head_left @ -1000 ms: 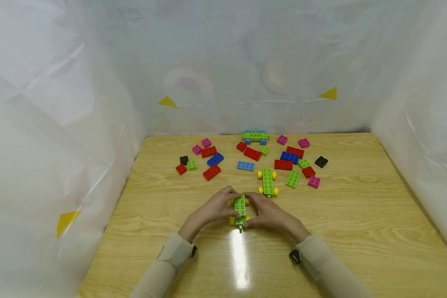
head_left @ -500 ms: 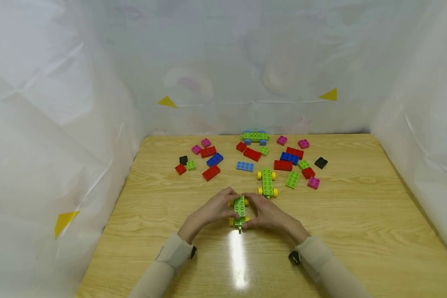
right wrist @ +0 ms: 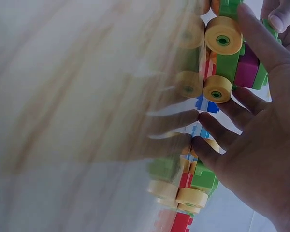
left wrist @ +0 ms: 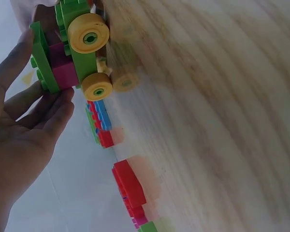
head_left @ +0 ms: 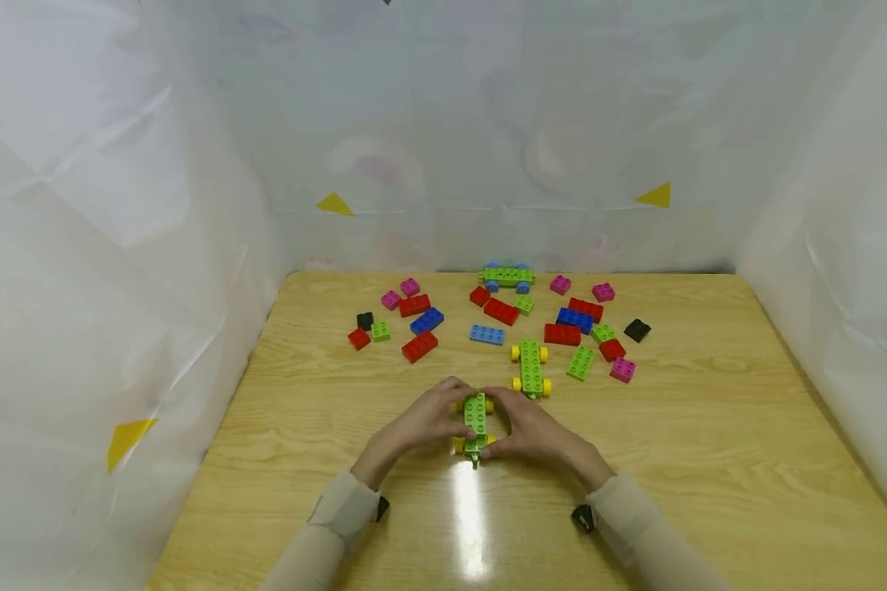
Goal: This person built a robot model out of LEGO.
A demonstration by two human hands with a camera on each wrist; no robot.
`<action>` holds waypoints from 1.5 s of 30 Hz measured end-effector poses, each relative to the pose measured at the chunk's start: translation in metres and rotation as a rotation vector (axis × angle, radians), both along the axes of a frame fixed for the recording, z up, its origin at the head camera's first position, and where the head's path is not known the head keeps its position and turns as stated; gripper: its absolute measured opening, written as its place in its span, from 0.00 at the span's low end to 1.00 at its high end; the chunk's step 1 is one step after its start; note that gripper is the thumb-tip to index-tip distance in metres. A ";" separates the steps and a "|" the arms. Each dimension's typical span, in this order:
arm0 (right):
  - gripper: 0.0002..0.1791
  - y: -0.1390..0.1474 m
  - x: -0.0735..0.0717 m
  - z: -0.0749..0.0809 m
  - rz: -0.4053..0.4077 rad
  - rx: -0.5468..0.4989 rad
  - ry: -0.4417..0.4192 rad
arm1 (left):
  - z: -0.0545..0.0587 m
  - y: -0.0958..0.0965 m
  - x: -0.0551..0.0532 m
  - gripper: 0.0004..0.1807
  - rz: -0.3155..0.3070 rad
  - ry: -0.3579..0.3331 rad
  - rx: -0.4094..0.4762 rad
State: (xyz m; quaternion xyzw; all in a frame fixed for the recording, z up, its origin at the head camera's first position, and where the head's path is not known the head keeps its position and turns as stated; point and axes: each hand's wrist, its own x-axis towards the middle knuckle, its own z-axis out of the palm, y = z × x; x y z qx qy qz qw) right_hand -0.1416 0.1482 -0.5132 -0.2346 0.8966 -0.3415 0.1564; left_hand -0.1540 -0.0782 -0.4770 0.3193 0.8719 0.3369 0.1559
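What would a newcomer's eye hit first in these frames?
Probably the left hand and right hand gripping a yellow-wheeled green car mid-table, with a magenta brick sandwiched in it, as the wrist views show. Next, likely the second yellow-wheeled base just beyond it, to the right, and the colourful loose bricks scattered toward the table's far edge.
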 end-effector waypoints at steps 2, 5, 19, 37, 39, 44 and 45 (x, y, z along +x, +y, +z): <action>0.56 -0.001 0.001 0.001 -0.004 0.009 -0.013 | -0.001 -0.001 0.000 0.35 0.008 -0.012 0.013; 0.56 -0.002 0.002 0.003 -0.013 0.016 -0.015 | -0.002 -0.002 0.000 0.36 0.014 -0.020 0.025; 0.56 -0.003 0.002 0.002 -0.023 0.010 -0.014 | -0.009 -0.004 -0.001 0.36 0.020 -0.058 0.040; 0.56 -0.002 0.000 -0.001 -0.021 -0.004 -0.010 | -0.006 -0.004 0.002 0.36 0.040 -0.070 0.040; 0.56 -0.002 0.001 0.000 -0.020 -0.001 -0.012 | -0.007 -0.004 0.002 0.36 0.038 -0.067 0.043; 0.56 -0.003 0.001 0.001 -0.022 -0.010 -0.014 | -0.010 -0.005 0.003 0.36 0.025 -0.048 0.065; 0.56 -0.002 0.001 0.000 -0.023 -0.012 -0.016 | -0.010 -0.005 0.004 0.36 0.022 -0.046 0.070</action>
